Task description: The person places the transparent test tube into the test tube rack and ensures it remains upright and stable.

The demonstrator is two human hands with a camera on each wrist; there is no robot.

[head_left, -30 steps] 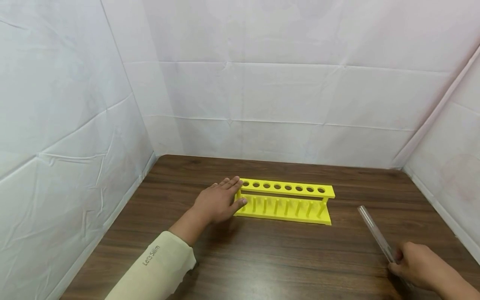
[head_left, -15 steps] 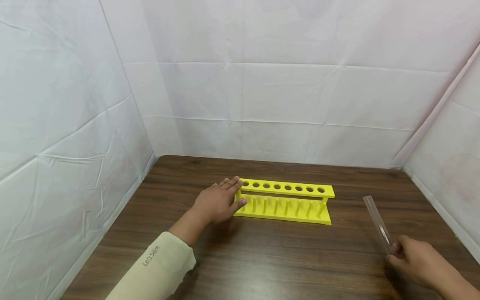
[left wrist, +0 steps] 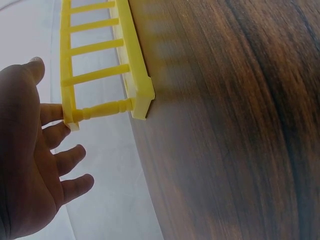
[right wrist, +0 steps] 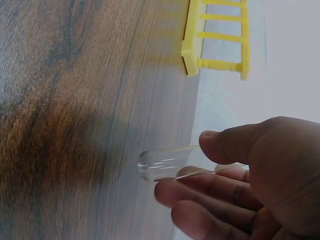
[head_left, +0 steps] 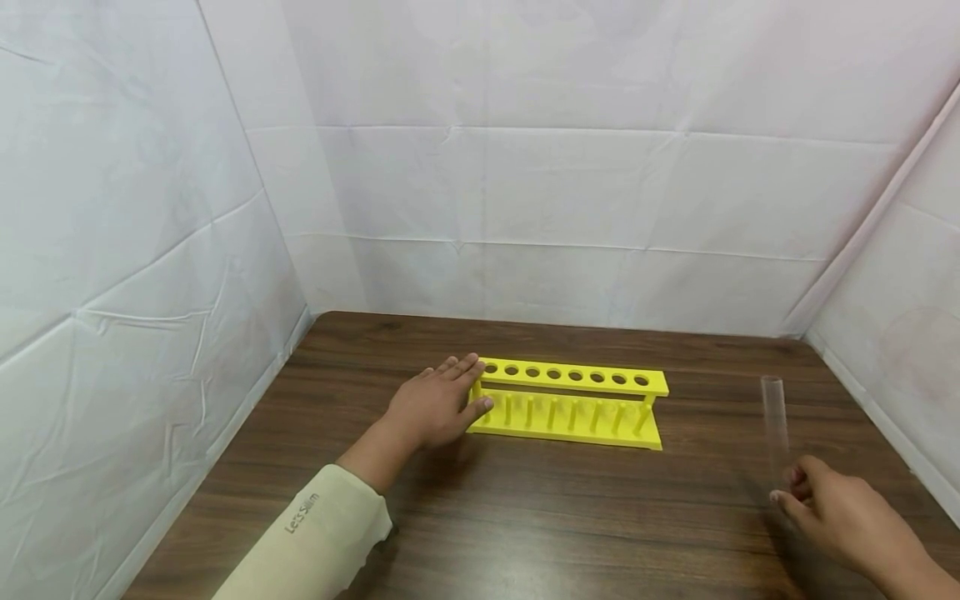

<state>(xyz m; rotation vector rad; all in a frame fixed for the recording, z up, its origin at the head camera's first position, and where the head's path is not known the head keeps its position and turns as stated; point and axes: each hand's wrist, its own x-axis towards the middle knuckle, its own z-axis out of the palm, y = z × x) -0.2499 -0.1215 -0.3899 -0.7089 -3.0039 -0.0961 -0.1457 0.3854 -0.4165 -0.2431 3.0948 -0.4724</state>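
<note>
A yellow test tube rack (head_left: pixel 585 432) stands on the wooden table, with round holes along its top bar and pegs on its base. My left hand (head_left: pixel 435 404) rests on the rack's left end, fingers extended; the left wrist view has its fingertips (left wrist: pixel 59 134) touching the top bar. To the right of the rack, my right hand (head_left: pixel 855 517) pinches a clear test tube (head_left: pixel 775 412) between thumb and fingers. The tube stands nearly upright, its open end up. Its rounded bottom (right wrist: pixel 150 167) sticks out below the fingers in the right wrist view, apart from the rack.
The dark wooden table (head_left: pixel 585 517) stretches in front of the rack and on both sides. White cloth walls (head_left: pixel 570 183) enclose its back, left and right edges.
My right hand has tipped the test tube from a leftward slant to nearly upright and raised it slightly. My left hand and the rack have stayed in place.
</note>
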